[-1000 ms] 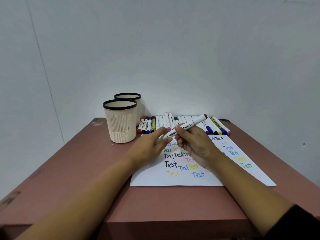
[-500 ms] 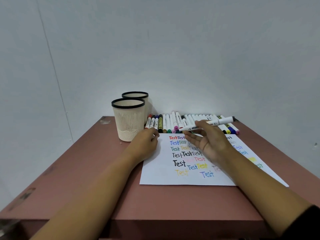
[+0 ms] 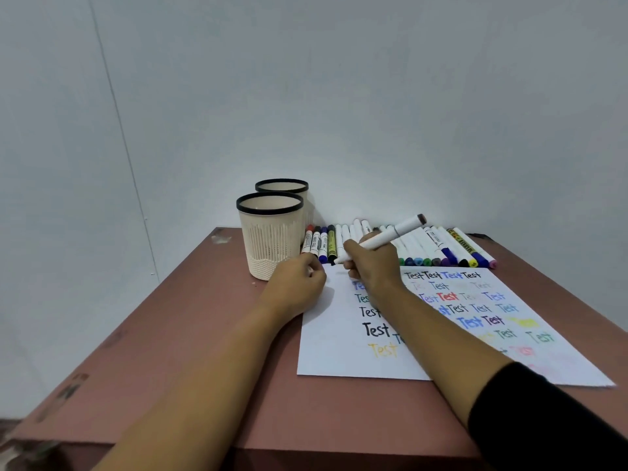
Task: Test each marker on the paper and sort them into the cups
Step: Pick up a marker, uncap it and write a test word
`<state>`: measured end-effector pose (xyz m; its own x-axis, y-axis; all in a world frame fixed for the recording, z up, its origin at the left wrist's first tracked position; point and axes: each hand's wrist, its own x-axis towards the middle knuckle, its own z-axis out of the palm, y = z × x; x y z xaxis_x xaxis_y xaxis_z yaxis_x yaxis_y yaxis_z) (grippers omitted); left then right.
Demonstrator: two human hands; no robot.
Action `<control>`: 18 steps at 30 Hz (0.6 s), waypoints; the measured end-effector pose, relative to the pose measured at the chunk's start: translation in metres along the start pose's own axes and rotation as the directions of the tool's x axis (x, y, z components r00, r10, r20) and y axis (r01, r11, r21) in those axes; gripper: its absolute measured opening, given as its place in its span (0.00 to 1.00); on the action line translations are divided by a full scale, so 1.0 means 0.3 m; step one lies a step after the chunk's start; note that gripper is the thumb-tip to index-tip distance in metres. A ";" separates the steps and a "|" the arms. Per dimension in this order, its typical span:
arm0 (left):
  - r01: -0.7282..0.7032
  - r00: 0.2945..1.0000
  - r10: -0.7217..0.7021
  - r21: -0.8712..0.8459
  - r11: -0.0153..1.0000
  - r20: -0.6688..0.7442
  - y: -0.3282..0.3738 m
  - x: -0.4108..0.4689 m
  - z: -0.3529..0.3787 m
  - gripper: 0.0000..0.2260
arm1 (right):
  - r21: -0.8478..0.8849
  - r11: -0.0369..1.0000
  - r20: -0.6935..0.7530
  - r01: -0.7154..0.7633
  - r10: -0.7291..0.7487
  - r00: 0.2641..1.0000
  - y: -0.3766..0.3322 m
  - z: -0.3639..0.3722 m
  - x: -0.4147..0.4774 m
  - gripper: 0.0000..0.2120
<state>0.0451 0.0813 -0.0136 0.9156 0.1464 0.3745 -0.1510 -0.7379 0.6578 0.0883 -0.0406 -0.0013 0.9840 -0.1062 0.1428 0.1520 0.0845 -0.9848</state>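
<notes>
You are gripping the white marker [image 3: 384,237] in your right hand [image 3: 370,266], fingers curled round its barrel. Its long axis is running diagonally: the dark tip is pointing down and left at the far left corner of the paper [image 3: 339,351], and the brown end is pointing up and right, above the row of markers [image 3: 438,249]. Tip contact cannot be confirmed. Your left hand [image 3: 299,283] is resting curled on that corner, just beside the front cup [image 3: 270,246]; whether it is enclosing anything cannot be determined.
</notes>
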 end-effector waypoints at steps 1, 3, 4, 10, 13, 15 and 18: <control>-0.004 1.000 0.004 0.009 1.000 0.007 -0.002 0.002 -0.001 0.08 | -0.009 1.000 -0.011 0.006 -0.007 1.000 0.007 0.002 0.001 0.12; -0.002 1.000 0.002 0.008 1.000 0.007 -0.006 0.007 -0.005 0.08 | -0.035 0.999 -0.005 0.007 -0.007 1.000 0.017 0.001 0.001 0.11; 0.005 1.000 -0.005 0.007 1.000 0.001 -0.009 0.008 -0.009 0.08 | -0.054 0.999 0.009 0.009 -0.009 1.000 0.021 0.001 -0.002 0.10; 0.055 0.998 -0.055 -0.024 0.998 -0.029 -0.014 0.011 -0.022 0.08 | -0.109 0.993 0.078 0.051 -0.043 0.996 0.030 0.007 -0.009 0.10; 0.067 0.997 -0.068 -0.039 0.997 -0.037 -0.014 0.015 -0.025 0.08 | -0.139 0.988 0.109 0.064 -0.049 0.993 0.032 0.006 -0.007 0.12; 0.081 0.996 -0.083 -0.060 0.995 -0.039 -0.017 0.017 -0.028 0.08 | -0.158 0.985 0.124 0.075 -0.055 0.991 0.033 0.006 -0.008 0.12; 0.085 0.996 -0.088 -0.075 0.994 -0.029 -0.023 0.017 -0.029 0.08 | -0.168 0.983 0.088 0.076 -0.062 0.994 0.033 0.005 -0.013 0.12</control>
<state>0.0474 0.0928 -0.0105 0.9140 0.2298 0.3345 -0.1000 -0.6712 0.7345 0.0861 -0.0379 -0.0115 0.9770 -0.0236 0.2118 0.2088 -0.0911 -0.9737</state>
